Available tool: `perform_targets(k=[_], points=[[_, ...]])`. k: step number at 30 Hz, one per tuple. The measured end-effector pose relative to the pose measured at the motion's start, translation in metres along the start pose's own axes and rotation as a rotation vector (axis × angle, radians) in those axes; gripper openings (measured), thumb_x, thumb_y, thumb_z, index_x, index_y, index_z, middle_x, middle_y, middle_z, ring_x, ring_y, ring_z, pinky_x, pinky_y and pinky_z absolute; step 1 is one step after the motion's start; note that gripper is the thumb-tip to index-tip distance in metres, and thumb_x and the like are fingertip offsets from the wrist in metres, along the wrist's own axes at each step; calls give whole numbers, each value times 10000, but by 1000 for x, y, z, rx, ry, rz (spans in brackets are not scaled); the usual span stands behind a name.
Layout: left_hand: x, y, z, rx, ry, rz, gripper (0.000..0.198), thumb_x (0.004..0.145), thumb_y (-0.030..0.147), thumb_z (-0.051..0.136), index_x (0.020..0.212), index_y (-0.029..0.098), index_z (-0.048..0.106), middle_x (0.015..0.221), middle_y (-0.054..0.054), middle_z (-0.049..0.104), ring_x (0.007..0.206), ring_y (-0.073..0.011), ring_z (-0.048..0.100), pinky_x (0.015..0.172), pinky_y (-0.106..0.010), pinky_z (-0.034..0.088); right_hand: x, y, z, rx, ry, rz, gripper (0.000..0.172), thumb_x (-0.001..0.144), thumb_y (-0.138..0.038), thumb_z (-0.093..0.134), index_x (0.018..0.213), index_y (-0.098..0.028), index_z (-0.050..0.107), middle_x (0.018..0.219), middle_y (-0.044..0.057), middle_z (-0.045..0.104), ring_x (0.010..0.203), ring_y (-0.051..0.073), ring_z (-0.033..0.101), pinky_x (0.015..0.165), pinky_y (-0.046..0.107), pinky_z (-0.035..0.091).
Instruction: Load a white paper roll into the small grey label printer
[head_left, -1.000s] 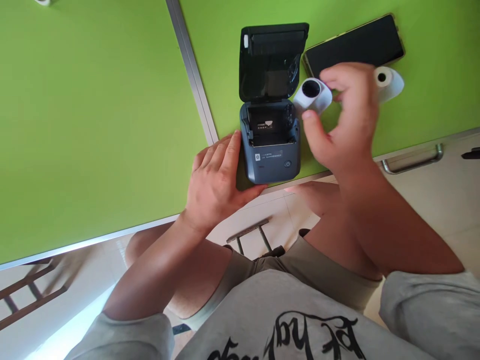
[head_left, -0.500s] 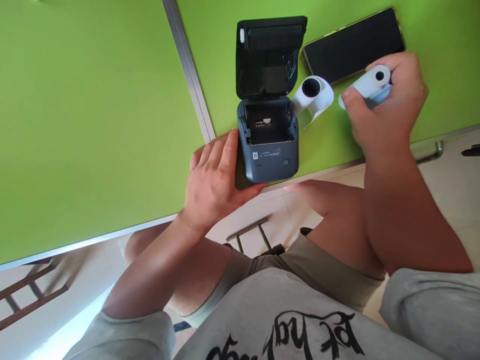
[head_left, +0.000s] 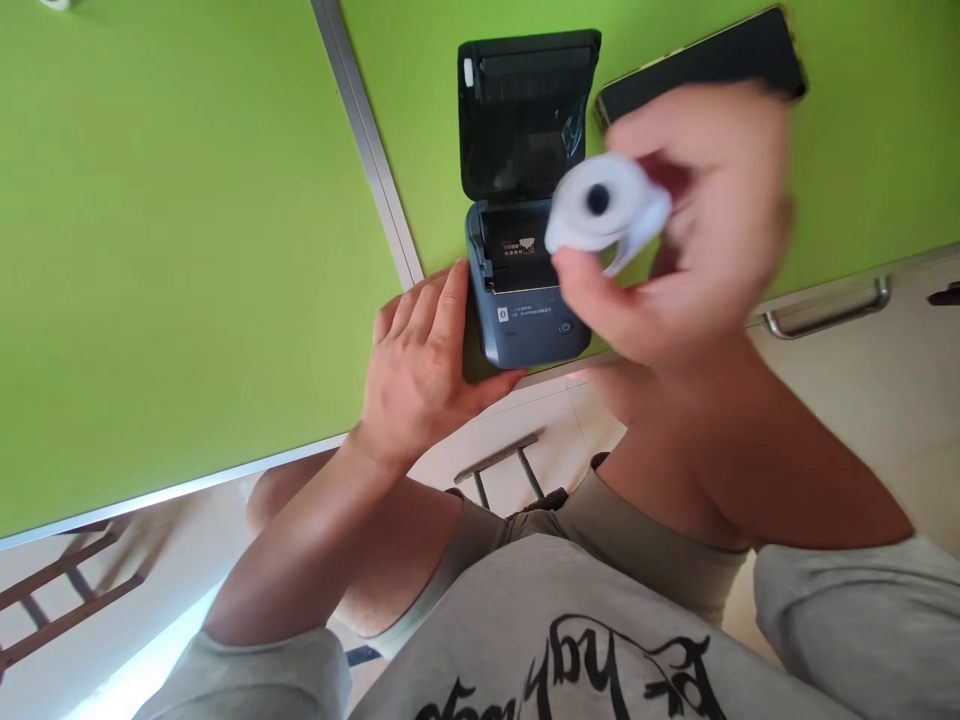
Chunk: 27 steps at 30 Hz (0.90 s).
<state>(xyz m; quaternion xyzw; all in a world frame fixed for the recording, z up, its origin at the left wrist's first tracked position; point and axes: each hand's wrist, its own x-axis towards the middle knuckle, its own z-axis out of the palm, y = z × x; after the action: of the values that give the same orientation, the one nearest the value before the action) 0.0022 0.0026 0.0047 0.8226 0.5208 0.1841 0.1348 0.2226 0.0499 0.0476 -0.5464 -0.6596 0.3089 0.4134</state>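
A small dark blue-grey label printer (head_left: pixel 525 335) sits at the table's front edge with its black lid (head_left: pixel 529 120) raised. Its paper bay is partly covered by the roll in front. My left hand (head_left: pixel 420 350) is wrapped about the printer's left side, fingers along the side and thumb at its front edge. My right hand (head_left: pixel 705 220), blurred by motion, grips a white paper roll (head_left: pixel 598 215) with a dark core hole, its loose end curling away at the right. The roll is held above the printer's right side. The other white roll seen before is hidden.
A black smartphone (head_left: pixel 720 60) lies behind my right hand. A metal strip (head_left: pixel 375 150) divides the green tabletop (head_left: pixel 187 250). Below the front edge at right is a metal handle (head_left: pixel 829 310). My legs are under the table.
My right hand has carried the paper roll left, from beside the phone to over the printer, and turned its end toward me. My left hand stays at the printer.
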Motion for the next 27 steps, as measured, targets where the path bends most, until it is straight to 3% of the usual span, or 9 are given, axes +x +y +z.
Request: perform_targets(k=[4, 6, 13, 18, 27], points=[[-1, -1, 0, -14, 3, 20, 1017, 914, 844, 521, 1590, 93, 403, 1505, -224, 619, 1383, -373, 600, 1118, -495, 461, 0, -8, 20, -286, 4, -239, 345, 832, -263, 658, 1167, -348, 649, 1188, 53, 710, 1123, 279, 703, 1044, 457, 582], [-2, -1, 0, -12, -2, 19, 1015, 912, 853, 514, 1596, 113, 395, 1510, -214, 618, 1388, -368, 597, 1117, -487, 457, 4, -8, 22, -378, -2, -285, 312, 850, -236, 624, 1144, -340, 638, 1174, 49, 731, 1089, 258, 715, 1021, 439, 589], [-3, -3, -1, 14, 30, 62, 982, 926, 781, 579, 1560, 47, 422, 1460, -239, 644, 1343, -369, 625, 1082, -467, 462, 9, 5, 19, -361, 43, -390, 176, 848, -224, 609, 1006, -299, 586, 1078, 49, 766, 1051, 270, 746, 941, 457, 595], [-3, -2, 0, 42, 55, 73, 975, 943, 774, 557, 1535, 9, 442, 1429, -250, 660, 1329, -358, 636, 1066, -446, 462, 10, 17, 16, -413, 29, -425, 133, 882, -206, 587, 984, -291, 593, 1097, 50, 790, 1052, 265, 758, 917, 450, 595], [-1, -1, 0, 53, 61, 82, 973, 955, 782, 526, 1529, 1, 446, 1413, -262, 665, 1316, -361, 642, 1054, -451, 470, 14, 12, 7, -514, -92, -382, 108, 935, -198, 610, 986, -294, 616, 1155, 5, 817, 989, 238, 775, 949, 483, 508]])
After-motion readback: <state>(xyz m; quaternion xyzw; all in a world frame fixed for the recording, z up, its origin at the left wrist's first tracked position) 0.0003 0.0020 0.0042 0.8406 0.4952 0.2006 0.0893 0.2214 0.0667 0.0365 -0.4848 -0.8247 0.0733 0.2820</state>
